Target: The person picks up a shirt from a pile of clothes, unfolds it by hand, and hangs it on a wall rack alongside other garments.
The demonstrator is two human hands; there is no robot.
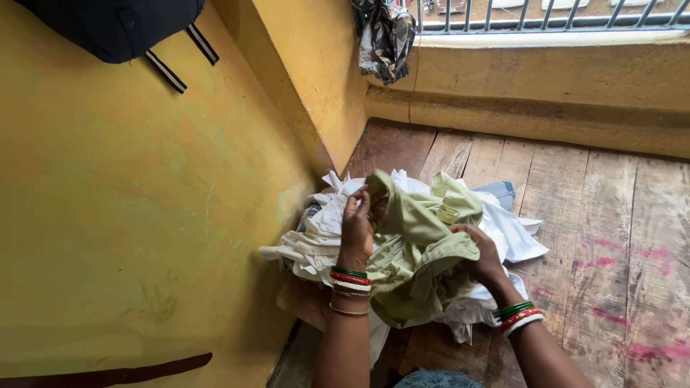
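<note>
Green garment (pixel 420 244) in 2 raised hands' grip

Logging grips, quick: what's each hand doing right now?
Left hand: closed, pinching the pale green garment.
Right hand: closed on the same garment's bunched fabric.

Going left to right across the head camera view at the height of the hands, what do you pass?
Yellow wall → white clothes → left hand → pale green garment → right hand → bare wooden floor with pink stains.
</note>
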